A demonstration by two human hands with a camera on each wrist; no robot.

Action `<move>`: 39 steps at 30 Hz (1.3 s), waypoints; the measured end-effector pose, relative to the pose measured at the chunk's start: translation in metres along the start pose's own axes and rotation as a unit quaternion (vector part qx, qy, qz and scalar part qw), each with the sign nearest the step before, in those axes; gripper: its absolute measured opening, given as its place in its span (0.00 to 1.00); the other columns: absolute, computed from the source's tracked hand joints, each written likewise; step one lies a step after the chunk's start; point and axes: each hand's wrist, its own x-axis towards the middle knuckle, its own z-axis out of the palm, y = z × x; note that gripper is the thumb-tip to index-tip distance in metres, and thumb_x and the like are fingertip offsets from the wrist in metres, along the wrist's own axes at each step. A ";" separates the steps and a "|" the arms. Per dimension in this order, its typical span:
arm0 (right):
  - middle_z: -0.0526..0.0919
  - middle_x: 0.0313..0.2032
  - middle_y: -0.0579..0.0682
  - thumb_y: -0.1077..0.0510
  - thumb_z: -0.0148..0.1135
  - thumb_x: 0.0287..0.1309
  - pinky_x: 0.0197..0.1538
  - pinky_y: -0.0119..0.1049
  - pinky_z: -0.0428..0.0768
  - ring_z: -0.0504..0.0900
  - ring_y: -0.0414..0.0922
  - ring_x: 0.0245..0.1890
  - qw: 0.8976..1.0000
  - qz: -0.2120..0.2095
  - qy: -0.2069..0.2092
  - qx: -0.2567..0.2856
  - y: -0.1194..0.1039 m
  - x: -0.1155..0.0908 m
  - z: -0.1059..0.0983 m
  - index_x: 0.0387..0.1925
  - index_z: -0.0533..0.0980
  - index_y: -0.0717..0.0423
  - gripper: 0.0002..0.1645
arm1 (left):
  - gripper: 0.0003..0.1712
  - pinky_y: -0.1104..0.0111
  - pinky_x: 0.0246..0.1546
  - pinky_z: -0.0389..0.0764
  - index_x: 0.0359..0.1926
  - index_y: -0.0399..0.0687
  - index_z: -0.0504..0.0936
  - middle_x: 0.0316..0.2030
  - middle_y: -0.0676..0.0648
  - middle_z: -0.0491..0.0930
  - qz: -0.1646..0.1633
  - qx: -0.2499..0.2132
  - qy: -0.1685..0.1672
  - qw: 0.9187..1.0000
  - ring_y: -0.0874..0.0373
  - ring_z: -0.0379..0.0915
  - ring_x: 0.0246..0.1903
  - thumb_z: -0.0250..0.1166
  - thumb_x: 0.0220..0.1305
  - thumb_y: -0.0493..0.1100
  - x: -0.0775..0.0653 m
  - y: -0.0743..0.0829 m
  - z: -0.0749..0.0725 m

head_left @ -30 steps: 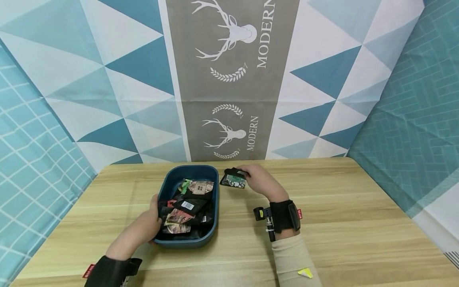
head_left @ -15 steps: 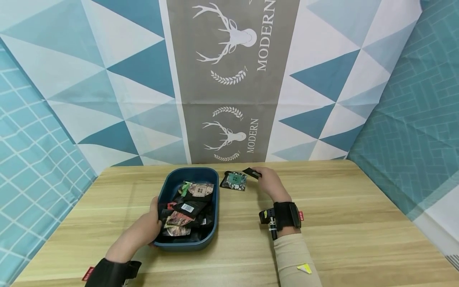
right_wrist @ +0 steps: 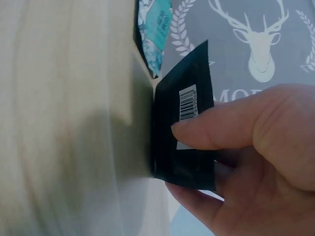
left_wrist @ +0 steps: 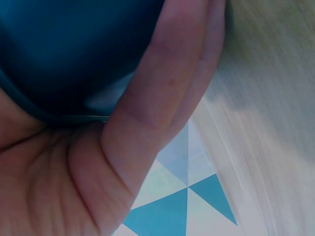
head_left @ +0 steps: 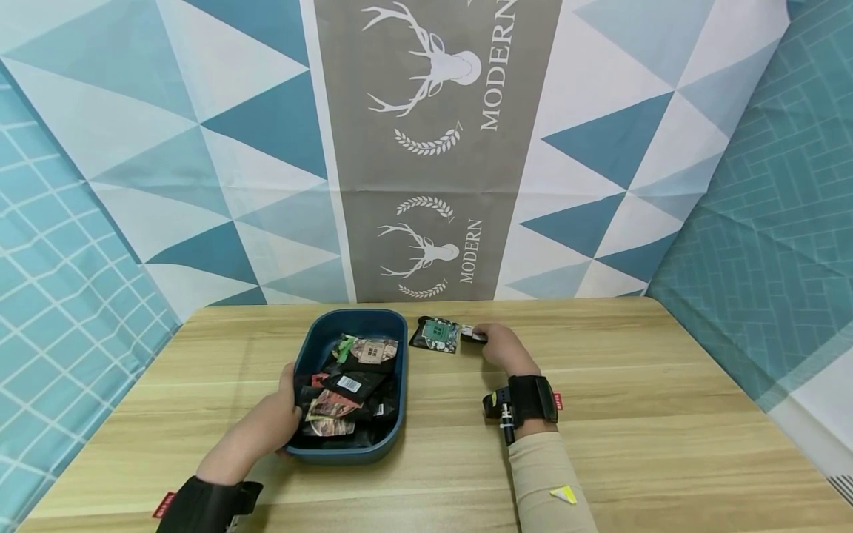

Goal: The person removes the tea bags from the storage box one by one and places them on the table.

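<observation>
Left hand [head_left: 276, 418] grips blue bin [head_left: 353, 323] of packets [head_left: 349, 383]; right hand [head_left: 500, 348] pinches black barcoded packet [right_wrist: 170, 118] just beside green-labelled packet [head_left: 435, 334] on counter [head_left: 453, 444]

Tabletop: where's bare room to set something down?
Bare tabletop lies right of the right hand and sleeve, also between blue bin and sleeve. Crowded: inside the bin, heaped with packets, and between bin and hand, where a green-labelled packet lies.
</observation>
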 end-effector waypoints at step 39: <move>0.68 0.62 0.65 0.64 0.57 0.58 0.56 0.53 0.71 0.70 0.61 0.58 0.998 -0.025 -0.004 0.050 -0.003 0.002 0.003 0.63 0.64 0.64 0.31 | 0.40 0.63 0.16 0.72 0.69 0.32 0.26 0.22 0.37 0.75 0.001 0.002 0.006 1.000 0.53 0.75 0.13 0.41 0.66 0.33 0.000 -0.002 0.000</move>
